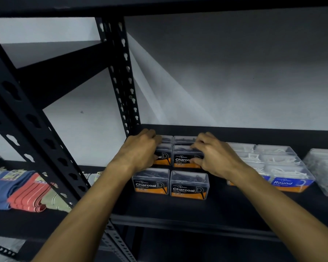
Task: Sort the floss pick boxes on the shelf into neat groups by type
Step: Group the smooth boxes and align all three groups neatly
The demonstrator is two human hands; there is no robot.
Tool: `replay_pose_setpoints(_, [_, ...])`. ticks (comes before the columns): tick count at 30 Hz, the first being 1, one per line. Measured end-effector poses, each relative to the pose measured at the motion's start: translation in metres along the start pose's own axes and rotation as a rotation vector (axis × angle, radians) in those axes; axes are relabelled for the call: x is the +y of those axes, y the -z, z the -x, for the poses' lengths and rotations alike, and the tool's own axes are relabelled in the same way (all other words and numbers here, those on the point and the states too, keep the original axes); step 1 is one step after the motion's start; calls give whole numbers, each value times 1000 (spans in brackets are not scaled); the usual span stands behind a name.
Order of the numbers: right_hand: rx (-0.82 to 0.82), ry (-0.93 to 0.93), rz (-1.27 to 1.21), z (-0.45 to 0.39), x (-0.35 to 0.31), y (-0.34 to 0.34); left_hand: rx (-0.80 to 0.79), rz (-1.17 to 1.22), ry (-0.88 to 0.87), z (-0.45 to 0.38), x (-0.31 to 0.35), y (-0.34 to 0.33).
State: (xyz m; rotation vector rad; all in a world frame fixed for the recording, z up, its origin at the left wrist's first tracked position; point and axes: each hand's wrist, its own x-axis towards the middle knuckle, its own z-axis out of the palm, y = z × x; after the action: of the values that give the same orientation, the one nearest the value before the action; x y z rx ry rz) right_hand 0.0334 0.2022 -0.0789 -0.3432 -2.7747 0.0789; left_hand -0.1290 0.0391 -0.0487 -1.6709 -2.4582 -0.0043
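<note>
— Head view: where were the Charcoal boxes?
— Left end of the shelf, long sides across. Right hand pinched one; left hand curled on its neighbour.

The left hand covers most of 1 Charcoal box's label, leaving only "al" readable. The right hand hides the right part of the neighbouring Charcoal box and the front of a Round box. A clear box is cut off by the right edge, its label unreadable. The back-row boxes are too dim to read.
</note>
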Motion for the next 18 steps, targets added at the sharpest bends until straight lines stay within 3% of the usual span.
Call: replay_pose_setpoints(18, [20,7,12,-2,2,-4,3,3,-5,-1,-3,-4])
